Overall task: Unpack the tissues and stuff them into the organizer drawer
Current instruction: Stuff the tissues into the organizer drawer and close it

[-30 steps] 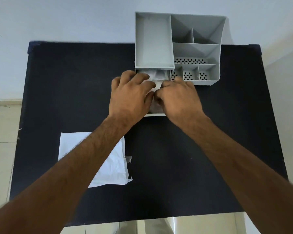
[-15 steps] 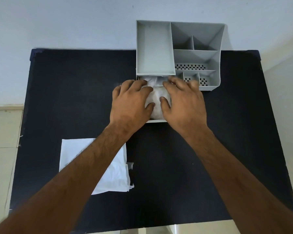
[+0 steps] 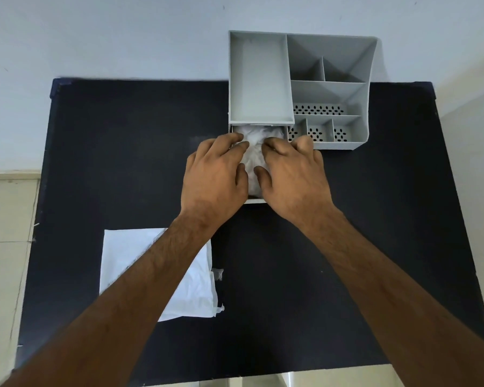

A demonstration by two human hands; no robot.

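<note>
A grey desk organizer (image 3: 260,79) stands at the table's far edge. Its drawer (image 3: 254,201) is pulled out toward me from under the left compartment. Crumpled white tissues (image 3: 253,155) fill the drawer. My left hand (image 3: 215,177) lies palm down on the tissues' left side with its fingers spread. Beside it, my right hand (image 3: 294,177) presses on their right side, fingers slightly bent. Both hands cover most of the drawer, and only a strip of tissue shows between them.
The empty white tissue wrapper (image 3: 129,255) lies flat on the black table (image 3: 375,219) at the near left, partly under my left forearm. A small torn scrap (image 3: 218,273) sits by its right edge. A pale wall rises behind the organizer.
Both hands have spread from a bunched grip to lie flatter on the tissues, with a gap opening between them. The camera view has shifted a little.
</note>
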